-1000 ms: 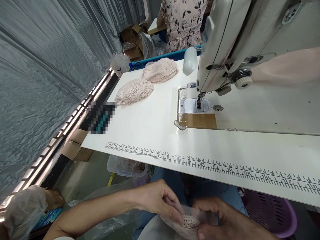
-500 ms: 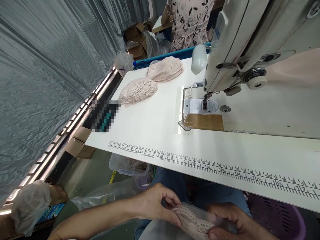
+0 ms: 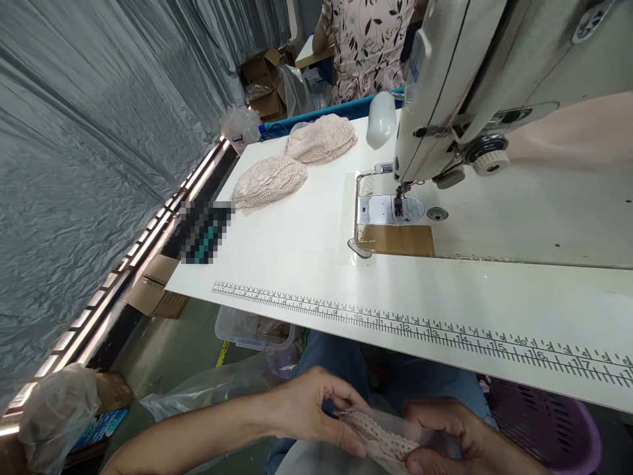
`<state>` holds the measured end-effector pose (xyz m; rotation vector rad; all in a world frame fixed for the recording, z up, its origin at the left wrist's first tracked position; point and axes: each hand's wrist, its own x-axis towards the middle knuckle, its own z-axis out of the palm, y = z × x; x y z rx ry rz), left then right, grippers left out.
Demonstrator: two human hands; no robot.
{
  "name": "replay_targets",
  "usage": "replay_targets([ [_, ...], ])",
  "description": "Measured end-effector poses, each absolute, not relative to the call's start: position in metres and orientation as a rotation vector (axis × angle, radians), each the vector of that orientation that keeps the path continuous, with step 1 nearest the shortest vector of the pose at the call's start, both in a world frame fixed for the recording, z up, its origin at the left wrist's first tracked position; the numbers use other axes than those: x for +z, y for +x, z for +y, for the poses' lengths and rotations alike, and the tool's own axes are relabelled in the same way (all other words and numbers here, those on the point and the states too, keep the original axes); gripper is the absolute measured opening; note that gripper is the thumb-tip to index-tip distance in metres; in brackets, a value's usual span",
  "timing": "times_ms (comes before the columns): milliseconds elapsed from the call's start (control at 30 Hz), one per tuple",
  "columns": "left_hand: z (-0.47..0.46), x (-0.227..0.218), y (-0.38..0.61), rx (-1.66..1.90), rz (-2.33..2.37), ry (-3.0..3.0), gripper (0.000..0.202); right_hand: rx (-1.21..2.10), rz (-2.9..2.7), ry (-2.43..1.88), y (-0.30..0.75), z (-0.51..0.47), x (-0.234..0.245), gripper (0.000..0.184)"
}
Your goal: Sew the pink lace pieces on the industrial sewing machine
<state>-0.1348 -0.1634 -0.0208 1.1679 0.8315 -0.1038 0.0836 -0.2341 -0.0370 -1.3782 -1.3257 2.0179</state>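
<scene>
Below the table's front edge, over my lap, both hands pinch one small piece of pink lace fabric (image 3: 380,435). My left hand (image 3: 306,409) grips its left end with thumb and fingers closed. My right hand (image 3: 459,442) holds the right end, fingers curled round it. Two stacks of pink lace pieces lie on the white sewing table (image 3: 297,244): one nearer (image 3: 270,181) and one further back (image 3: 321,138). The sewing machine (image 3: 475,86) stands at the right, its needle (image 3: 398,198) over the metal plate.
A printed ruler (image 3: 420,326) runs along the table's front edge. A purple basket (image 3: 544,422) sits low at the right, a clear plastic bin (image 3: 250,330) and cardboard boxes (image 3: 153,293) under the left. Grey plastic sheeting lines the left wall. Another person in a floral garment (image 3: 366,39) stands behind.
The hands have drawn the lace piece out between them and shifted their grip slightly; the view has swayed a little. Nothing on the table has moved.
</scene>
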Motion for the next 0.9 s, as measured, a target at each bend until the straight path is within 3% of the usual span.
replay_targets([
  [467,-0.16,-0.025,-0.128,-0.168,0.863,0.763,0.042,2.152,-1.288,-1.088,0.095,-0.229,-0.043,0.039],
  [900,-0.158,-0.02,-0.129,-0.142,0.906,0.752,0.039,2.058,-1.288,-1.311,0.085,-0.233,-0.042,0.011],
])
